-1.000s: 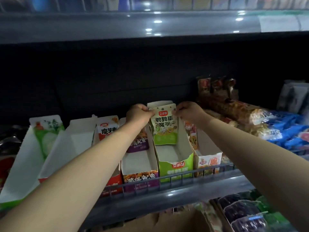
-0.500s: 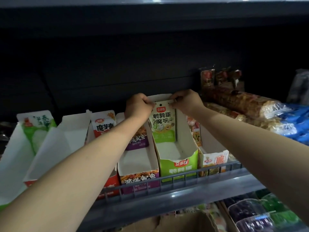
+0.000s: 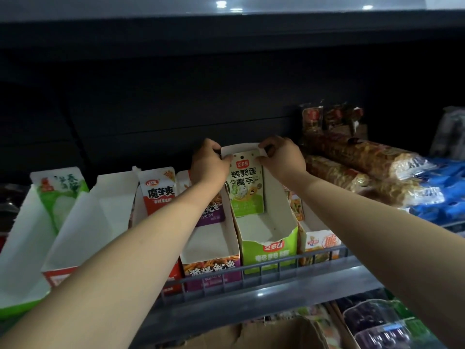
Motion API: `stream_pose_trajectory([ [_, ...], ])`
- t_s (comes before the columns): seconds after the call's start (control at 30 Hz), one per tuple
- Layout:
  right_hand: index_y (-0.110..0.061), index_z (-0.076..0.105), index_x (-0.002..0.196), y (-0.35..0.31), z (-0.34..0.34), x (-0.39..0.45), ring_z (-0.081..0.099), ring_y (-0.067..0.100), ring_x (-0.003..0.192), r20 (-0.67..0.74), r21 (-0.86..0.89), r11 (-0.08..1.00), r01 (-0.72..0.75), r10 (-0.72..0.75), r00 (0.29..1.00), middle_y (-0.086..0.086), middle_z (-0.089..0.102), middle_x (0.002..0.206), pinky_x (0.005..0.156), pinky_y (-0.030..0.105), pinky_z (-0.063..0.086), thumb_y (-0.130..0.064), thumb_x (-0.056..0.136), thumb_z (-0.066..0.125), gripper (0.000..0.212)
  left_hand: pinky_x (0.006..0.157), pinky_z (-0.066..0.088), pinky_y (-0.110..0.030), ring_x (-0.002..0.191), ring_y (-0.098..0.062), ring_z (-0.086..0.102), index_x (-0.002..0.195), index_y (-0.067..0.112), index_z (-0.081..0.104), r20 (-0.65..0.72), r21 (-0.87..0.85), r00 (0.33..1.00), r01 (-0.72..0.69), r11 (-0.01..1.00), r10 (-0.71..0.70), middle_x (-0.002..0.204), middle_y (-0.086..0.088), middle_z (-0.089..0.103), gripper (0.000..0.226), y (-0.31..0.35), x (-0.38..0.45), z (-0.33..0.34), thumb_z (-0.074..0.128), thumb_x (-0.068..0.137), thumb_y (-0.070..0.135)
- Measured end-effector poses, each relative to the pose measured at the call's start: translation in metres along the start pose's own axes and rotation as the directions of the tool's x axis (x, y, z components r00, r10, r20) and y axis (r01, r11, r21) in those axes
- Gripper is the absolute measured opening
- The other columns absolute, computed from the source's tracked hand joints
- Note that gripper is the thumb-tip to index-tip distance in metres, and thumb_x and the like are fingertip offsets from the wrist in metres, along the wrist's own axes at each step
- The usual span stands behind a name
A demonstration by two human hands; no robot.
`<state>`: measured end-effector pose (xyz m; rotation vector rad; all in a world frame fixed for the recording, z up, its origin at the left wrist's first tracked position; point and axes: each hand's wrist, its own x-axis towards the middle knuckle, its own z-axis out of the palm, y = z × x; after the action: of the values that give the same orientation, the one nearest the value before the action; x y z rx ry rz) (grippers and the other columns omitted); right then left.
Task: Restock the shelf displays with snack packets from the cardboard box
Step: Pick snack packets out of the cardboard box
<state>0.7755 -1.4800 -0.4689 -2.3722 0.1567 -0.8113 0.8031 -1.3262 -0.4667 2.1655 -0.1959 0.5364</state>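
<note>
Both hands, left (image 3: 208, 163) and right (image 3: 281, 159), are pinching the packet's (image 3: 247, 190) top corners; grip holding it upright, should be seating it against the display box's (image 3: 266, 230) back wall.

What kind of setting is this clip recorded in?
Most likely a shop aisle, perhaps a convenience store. A wire-fronted shelf holds open display cartons, such as the green carton, and wrapped biscuit rolls. Both hands pinch a green snack packet.

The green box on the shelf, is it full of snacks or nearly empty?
Nearly empty. The green box shows a bare floor, with only one packet visible, standing at its back.
</note>
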Motion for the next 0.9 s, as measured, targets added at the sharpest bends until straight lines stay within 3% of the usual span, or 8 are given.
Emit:
stream_pose_trajectory([
  [0.2,-0.025,0.066,0.104,-0.02,-0.019,-0.041,0.06,0.021,0.094,-0.048,0.142,0.99,-0.002,0.009,0.999,0.003,0.058,0.109,0.082,0.034,0.05,-0.031,0.085,0.064,0.021,0.074,0.046,-0.023,0.09,-0.011,0.058,0.106,0.019,0.056,-0.014,-0.165,0.998,-0.066,0.984,0.064,0.103,0.002,0.059,0.019,0.012,-0.049,-0.028,0.062,0.089,0.025],
  [0.37,-0.021,0.069,0.102,-0.043,-0.034,-0.105,0.056,0.009,0.082,-0.025,0.251,0.968,0.013,-0.007,1.0,-0.003,0.062,0.095,0.065,0.021,0.039,-0.03,0.083,0.068,0.021,0.062,0.04,-0.003,0.081,0.004,0.053,0.103,0.021,0.059,0.023,-0.267,0.998,-0.055,0.962,0.063,0.093,0.011,0.058,0.012,0.018,-0.12,-0.069,0.06,0.091,0.022],
  [0.47,-0.023,0.068,0.096,-0.052,-0.041,-0.153,0.053,0.001,0.071,0.056,0.297,0.955,0.006,-0.024,0.998,-0.009,0.06,0.082,0.06,0.015,0.039,-0.029,0.084,0.068,0.013,0.066,0.041,0.0,0.081,0.004,0.053,0.1,0.02,0.06,0.063,-0.29,0.996,-0.047,0.956,0.068,0.09,0.015,0.057,0.009,0.012,-0.163,-0.093,0.06,0.091,0.02],
  [0.67,-0.02,0.069,0.091,-0.05,-0.031,-0.247,0.054,-0.002,0.063,0.234,0.378,0.919,-0.109,0.019,0.972,-0.004,0.063,0.075,0.059,0.008,0.039,-0.021,0.083,0.07,0.008,0.072,0.048,-0.02,0.083,-0.015,0.061,0.092,0.016,0.064,0.185,-0.313,0.98,0.127,0.941,-0.071,0.084,0.005,0.063,0.003,-0.031,-0.235,-0.112,0.061,0.09,0.016],
  [0.9,-0.022,0.069,0.091,-0.027,0.004,-0.329,0.057,0.008,0.076,0.441,0.275,0.909,-0.314,0.171,0.881,-0.002,0.068,0.087,0.071,0.017,0.043,-0.02,0.083,0.07,0.008,0.063,0.04,-0.009,0.081,-0.008,0.057,0.091,0.019,0.063,0.32,-0.141,0.899,0.356,0.924,-0.298,0.085,0.012,0.06,0.004,-0.093,-0.31,-0.093,0.059,0.092,0.019],
])
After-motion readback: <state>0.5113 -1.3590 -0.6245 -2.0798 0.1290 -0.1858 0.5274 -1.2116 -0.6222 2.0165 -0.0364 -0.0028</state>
